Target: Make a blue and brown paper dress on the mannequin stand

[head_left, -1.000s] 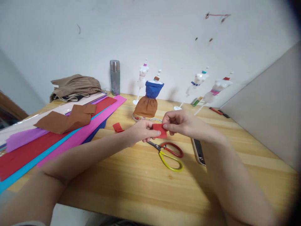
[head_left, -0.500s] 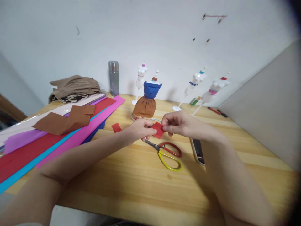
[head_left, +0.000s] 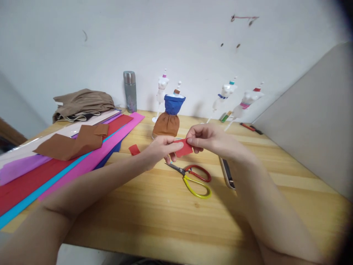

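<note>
A small red piece of fabric (head_left: 184, 148) is held above the table between my two hands. My left hand (head_left: 162, 150) pinches its left side, thumb on top. At its upper right corner, the thumb and forefinger of my right hand (head_left: 203, 139) are closed on it. Just below lie scissors (head_left: 182, 172) with one red and one yellow handle, blades pointing left. Another red scrap (head_left: 134, 149) rests left of my left hand. Behind the hands stands a mini dress form (head_left: 173, 106) in a blue top and brown gathered skirt.
Coloured fabric strips (head_left: 110, 141) with a brown piece (head_left: 74, 143) spread along the left. A folded brown cloth (head_left: 85, 103) and a flask (head_left: 130, 92) are at the back. Bare mini dress forms (head_left: 227, 90) stand behind. A phone (head_left: 227, 173) lies under my right forearm; markers (head_left: 248, 127) lie at the right.
The red fabric has been turned from a diamond-like angle to lie more level between my fingers, showing wider. The whole view has shifted slightly; the scissors lie as before.
</note>
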Demonstrator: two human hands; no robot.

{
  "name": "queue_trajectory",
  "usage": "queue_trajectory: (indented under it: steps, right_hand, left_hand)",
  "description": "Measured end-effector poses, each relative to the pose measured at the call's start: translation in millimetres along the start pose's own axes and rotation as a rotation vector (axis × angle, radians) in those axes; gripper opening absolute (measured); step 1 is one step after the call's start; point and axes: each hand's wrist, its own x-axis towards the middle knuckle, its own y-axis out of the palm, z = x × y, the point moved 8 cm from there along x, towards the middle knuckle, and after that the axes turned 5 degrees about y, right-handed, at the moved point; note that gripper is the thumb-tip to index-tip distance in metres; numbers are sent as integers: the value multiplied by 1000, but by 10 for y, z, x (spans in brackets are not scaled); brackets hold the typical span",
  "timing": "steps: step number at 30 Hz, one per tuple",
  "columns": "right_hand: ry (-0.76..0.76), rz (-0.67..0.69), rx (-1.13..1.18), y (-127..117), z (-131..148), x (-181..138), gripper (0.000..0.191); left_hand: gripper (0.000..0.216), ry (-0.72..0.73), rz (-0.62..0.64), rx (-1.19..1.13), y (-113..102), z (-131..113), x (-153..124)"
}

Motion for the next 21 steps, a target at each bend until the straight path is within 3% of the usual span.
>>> queue_trajectory:
  steps: [6,12,17,21]
  right_hand:
    - [9,-116,32,-107,-8,3,23]
    - [-18,-60,62,-13,54,-7,26]
    - [-60,-39,90,53,53,9,28]
    - [-71,-98,126,2,17,44,28]
  left_hand:
    - [15,27,-55,-106,-38,-17,-8]
    - [12,32,-168,76,-108,-55,-20]
    - [11,165,-142,157,-116,-144,-36]
    - [13,137,-104,70,-85,-165,-41]
